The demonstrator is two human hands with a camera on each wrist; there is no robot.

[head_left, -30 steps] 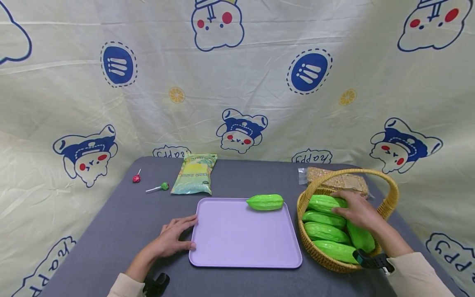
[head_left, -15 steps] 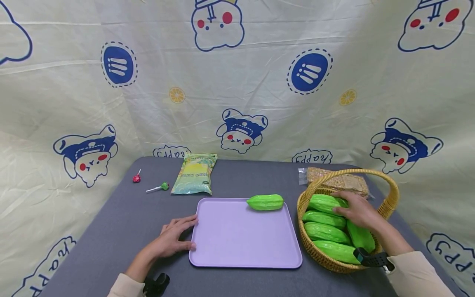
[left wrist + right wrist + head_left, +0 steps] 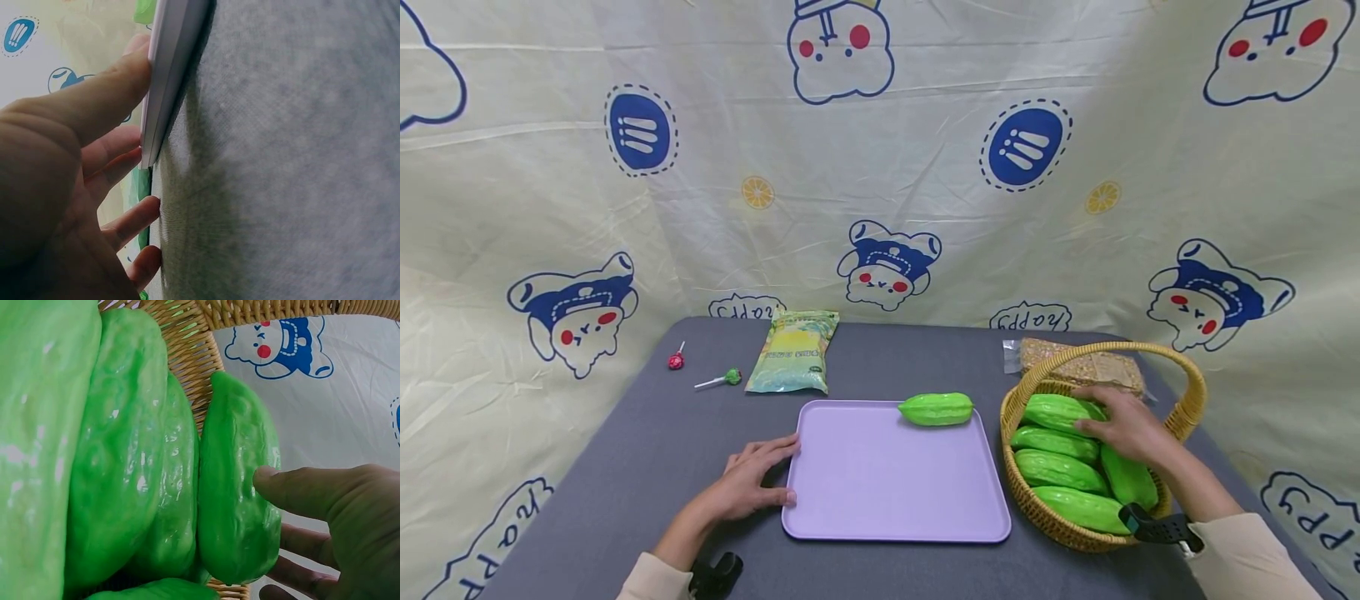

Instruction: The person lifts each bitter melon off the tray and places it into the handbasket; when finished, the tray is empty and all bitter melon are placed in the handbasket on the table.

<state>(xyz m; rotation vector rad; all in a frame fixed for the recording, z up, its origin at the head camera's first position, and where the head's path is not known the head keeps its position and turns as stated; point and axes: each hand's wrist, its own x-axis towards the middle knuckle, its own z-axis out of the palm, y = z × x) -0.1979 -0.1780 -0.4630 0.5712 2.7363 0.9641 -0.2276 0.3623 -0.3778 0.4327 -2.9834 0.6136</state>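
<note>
My left hand (image 3: pixel 751 482) rests at the left edge of a lilac tray (image 3: pixel 895 475), thumb and fingertips touching its rim. One green bitter melon (image 3: pixel 936 409) lies at the tray's back right. A wicker basket (image 3: pixel 1011 475) to the right holds several more. Inside it, my right hand (image 3: pixel 1123 425) pinches the rearmost bitter melon (image 3: pixel 237 487), the thumb on its near side and the other fingers behind it, partly hidden. The other bitter melons (image 3: pixel 119 444) lie side by side next to it, with another lengthwise under my right wrist.
Behind the basket lies a clear bag of brown grain-like food (image 3: pixel 1105 367). A green and yellow snack bag (image 3: pixel 796 352) stands beyond the tray, with a green lollipop (image 3: pixel 733 377) and a red lollipop (image 3: pixel 676 360) to its left. The basket's tall handle (image 3: pixel 1195 392) arches over my right hand.
My right hand and wrist have shifted very slightly right, and the pinched bitter melon's end has edged right with them. The left hand and tray have stayed put.
</note>
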